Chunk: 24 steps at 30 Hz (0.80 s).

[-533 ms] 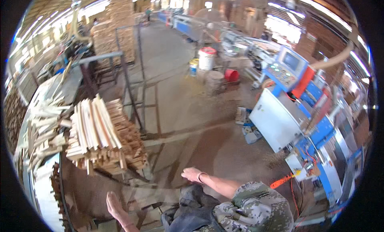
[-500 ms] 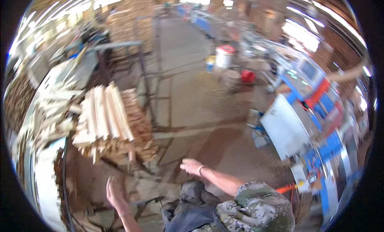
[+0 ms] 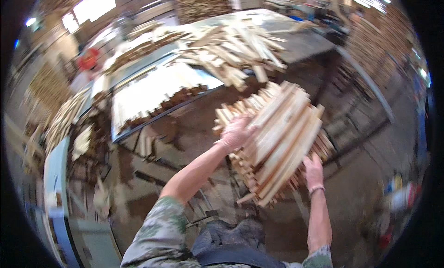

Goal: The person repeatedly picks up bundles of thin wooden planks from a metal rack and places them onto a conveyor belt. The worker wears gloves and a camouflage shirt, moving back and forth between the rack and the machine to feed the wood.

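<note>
A stack of pale wooden strips [image 3: 282, 124] lies in front of me, its top layer slanting up to the right. My left hand [image 3: 238, 131] rests against the left side of the top strips, fingers stretched out and thumb apart. At the right edge, close to the near end, is my right hand [image 3: 313, 171], its fingers extended along the outermost strip. Neither hand visibly closes round the wood. Motion blur softens the fingertips.
Left of the stack, a metal-edged table [image 3: 162, 113] carries a row of pale strips. Loose strips [image 3: 231, 50] lie jumbled on the bench behind. A metal rail [image 3: 365, 80] slopes down at the right. Tall timber stacks [image 3: 203, 6] stand at the back.
My view has swung left, bringing the stack from the left side to the centre. Both hands, in the air before, have reached forward to the stack's sides.
</note>
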Tool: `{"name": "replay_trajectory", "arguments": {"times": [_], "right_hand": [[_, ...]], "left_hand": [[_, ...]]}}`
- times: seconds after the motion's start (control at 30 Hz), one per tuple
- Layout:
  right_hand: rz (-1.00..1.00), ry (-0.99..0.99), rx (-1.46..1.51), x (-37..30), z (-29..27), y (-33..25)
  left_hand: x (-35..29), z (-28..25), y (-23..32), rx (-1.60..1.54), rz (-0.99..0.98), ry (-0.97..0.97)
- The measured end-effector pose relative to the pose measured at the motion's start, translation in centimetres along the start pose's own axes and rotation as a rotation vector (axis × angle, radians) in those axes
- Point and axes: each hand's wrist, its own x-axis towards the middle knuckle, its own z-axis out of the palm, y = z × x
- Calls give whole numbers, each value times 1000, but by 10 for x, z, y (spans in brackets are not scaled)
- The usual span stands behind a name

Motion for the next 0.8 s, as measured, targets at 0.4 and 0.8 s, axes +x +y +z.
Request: {"name": "replay_trajectory", "arguments": {"times": [0.4,0.8], "right_hand": [[8,-169,-487,93,-3,17],[-58,-164,-294,88,13,22]], "left_hand": [[151,47,-20,246,-169,-337],[140,37,-15,-317,-176,-346]]}}
